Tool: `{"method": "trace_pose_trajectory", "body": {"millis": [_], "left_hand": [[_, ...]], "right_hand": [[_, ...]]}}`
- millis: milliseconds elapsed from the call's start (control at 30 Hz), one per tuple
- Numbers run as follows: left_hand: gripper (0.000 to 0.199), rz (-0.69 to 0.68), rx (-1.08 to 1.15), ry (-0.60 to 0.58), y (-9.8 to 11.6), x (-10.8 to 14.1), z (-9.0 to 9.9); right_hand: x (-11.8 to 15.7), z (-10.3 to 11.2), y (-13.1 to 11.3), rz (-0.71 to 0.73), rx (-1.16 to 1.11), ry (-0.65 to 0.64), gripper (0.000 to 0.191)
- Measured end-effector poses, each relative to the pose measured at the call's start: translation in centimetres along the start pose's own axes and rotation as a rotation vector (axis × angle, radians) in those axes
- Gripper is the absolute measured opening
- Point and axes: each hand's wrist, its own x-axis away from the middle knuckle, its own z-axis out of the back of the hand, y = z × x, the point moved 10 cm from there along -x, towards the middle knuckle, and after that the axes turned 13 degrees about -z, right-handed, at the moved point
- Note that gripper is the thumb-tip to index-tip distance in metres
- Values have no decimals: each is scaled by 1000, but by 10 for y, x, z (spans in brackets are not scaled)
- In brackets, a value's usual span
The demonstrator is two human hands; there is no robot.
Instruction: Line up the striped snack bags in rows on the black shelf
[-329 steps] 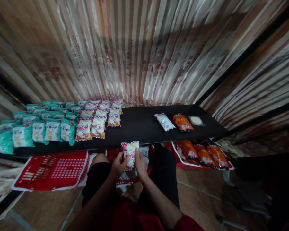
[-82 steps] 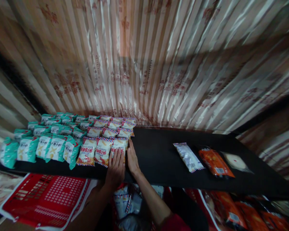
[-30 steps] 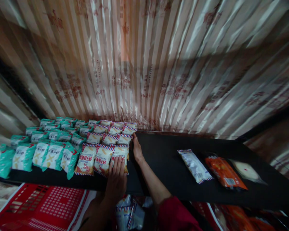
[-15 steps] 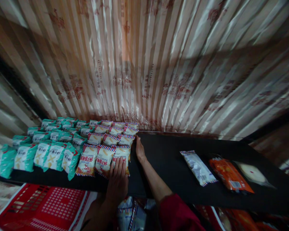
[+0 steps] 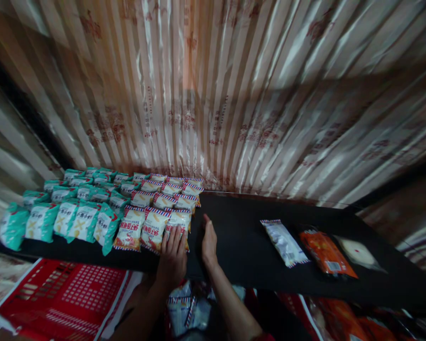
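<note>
Rows of white snack bags with striped edges (image 5: 153,229) stand on a black shelf (image 5: 234,251). My left hand (image 5: 173,253) rests its spread fingers on the front of the rightmost front bag (image 5: 179,221), not wrapped round it. My right hand (image 5: 209,241) is upright just right of that bag, palm facing left, fingers extended, with a small gap between. Teal snack bags (image 5: 81,221) stand in several rows on the left.
Right on the shelf lie a striped-edge bag (image 5: 284,242), an orange packet (image 5: 327,252) and a clear packet with a white item (image 5: 358,252). A red basket (image 5: 81,296) is below left. Pleated sheeting (image 5: 213,94) hangs behind.
My right hand has drawn back toward me and away from the side of the white bags. My left hand stays on the front bag. The view has shifted slightly.
</note>
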Motion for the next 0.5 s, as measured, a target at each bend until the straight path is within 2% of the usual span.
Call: {"method": "trace_pose_trajectory", "body": {"millis": [233,400,500], "left_hand": [[50,-8,49,29,2,2,7],[52,24,103,7,0,5,6],[50,23,161,57,14,21,14]], "right_hand": [[93,49,30,-23,-82,64,57],[151,67,47,-17,153,-46,44],[168,73,70,-52,328,-139,41]]}}
